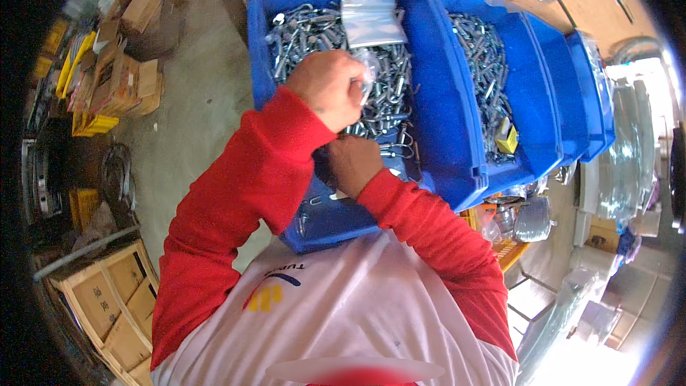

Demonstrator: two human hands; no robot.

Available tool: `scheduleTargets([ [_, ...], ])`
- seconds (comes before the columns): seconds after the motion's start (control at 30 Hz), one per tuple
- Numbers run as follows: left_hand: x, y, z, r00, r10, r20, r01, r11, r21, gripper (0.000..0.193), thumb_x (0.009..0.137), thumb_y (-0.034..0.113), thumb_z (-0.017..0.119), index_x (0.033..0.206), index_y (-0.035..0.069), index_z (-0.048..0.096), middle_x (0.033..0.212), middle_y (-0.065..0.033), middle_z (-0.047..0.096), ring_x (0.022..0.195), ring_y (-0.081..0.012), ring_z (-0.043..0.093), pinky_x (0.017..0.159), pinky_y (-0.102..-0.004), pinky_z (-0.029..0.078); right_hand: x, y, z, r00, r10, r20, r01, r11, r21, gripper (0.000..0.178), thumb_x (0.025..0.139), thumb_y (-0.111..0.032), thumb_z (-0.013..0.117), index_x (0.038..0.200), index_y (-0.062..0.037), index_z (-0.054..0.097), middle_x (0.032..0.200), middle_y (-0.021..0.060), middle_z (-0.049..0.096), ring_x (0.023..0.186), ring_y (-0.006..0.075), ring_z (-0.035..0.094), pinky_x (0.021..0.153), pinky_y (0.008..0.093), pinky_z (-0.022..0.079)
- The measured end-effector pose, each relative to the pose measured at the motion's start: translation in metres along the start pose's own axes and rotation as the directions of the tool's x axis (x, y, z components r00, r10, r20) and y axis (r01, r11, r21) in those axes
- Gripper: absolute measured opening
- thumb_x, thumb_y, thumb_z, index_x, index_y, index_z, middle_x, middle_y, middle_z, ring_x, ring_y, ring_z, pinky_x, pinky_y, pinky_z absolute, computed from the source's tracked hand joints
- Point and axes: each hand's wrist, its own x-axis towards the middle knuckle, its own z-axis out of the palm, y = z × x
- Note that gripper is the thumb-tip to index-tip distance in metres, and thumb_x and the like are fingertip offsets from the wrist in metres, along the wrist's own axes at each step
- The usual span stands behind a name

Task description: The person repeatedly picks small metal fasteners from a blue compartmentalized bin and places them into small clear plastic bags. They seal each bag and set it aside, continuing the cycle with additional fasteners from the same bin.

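My left hand (327,87) is closed, with a small clear plastic bag (369,73) bunched at its fingers. It hovers over a deep blue bin (446,111) filled with loose metal hooks and bolts (389,104). A flat stack of clear plastic bags (370,20) lies on the hardware just beyond that hand. My right hand (351,163) is below the left wrist, over the near part of the same bin. Its fingers are hidden, so their grip does not show. A few bent metal hooks (401,149) lie beside it.
A second blue bin (525,100) to the right holds more metal fasteners and a small yellow box (506,137). Further blue bins (593,93) follow it. Cardboard boxes (118,78) and a wooden crate (107,300) stand on the left. Wrapped plastic (625,150) hangs at the right.
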Motion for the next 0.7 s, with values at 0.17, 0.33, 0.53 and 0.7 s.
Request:
scheduleTargets([
  [0.17,-0.002,-0.008,-0.009,0.999,-0.012,0.053,0.019,0.99,-0.137,0.033,0.083,-0.002,0.059,0.111,0.004,0.076,0.098,-0.0215,0.073,0.08,-0.0356,0.071,0.074,-0.0397,0.055,-0.025,0.022,-0.026,0.994,0.019,0.108,-0.047,0.965,0.258,0.023,0.077,-0.02,0.079,0.094,-0.0058,0.075,0.086,0.0223,0.072,0.082,0.0427,0.07,0.072,0.0493,0.057],
  [0.33,-0.007,-0.011,-0.01,0.979,-0.161,0.124,0.18,0.969,-0.171,0.032,0.083,-0.001,0.06,0.11,0.004,0.076,0.098,-0.0217,0.073,0.079,-0.0315,0.072,0.07,-0.0387,0.055,-0.046,0.036,-0.039,0.998,0.056,-0.037,-0.016,0.726,0.687,0.014,0.086,-0.012,0.075,0.093,-0.0009,0.076,0.08,0.0178,0.072,0.07,0.0293,0.07,0.066,0.0442,0.054],
  [0.53,-0.011,0.004,-0.013,0.97,-0.05,0.239,0.089,0.984,-0.153,0.025,0.079,0.008,0.068,0.102,0.005,0.075,0.086,-0.0202,0.072,0.073,-0.0341,0.071,0.065,-0.0438,0.055,-0.075,0.025,-0.081,0.869,0.349,-0.351,0.106,0.562,0.82,0.017,0.091,-0.008,0.074,0.105,0.0014,0.075,0.101,0.0129,0.07,0.076,0.0136,0.062,0.065,0.03,0.049],
  [0.7,-0.008,0.028,-0.006,0.945,0.033,0.325,0.005,0.994,-0.114,0.025,0.071,0.015,0.075,0.095,0.008,0.073,0.081,-0.0208,0.07,0.08,-0.0427,0.07,0.071,-0.0492,0.055,-0.062,0.004,-0.099,0.742,0.104,-0.662,0.477,0.611,0.631,0.016,0.082,-0.002,0.081,0.096,0.0018,0.076,0.101,0.0146,0.076,0.081,0.0244,0.071,0.074,0.0354,0.055],
])
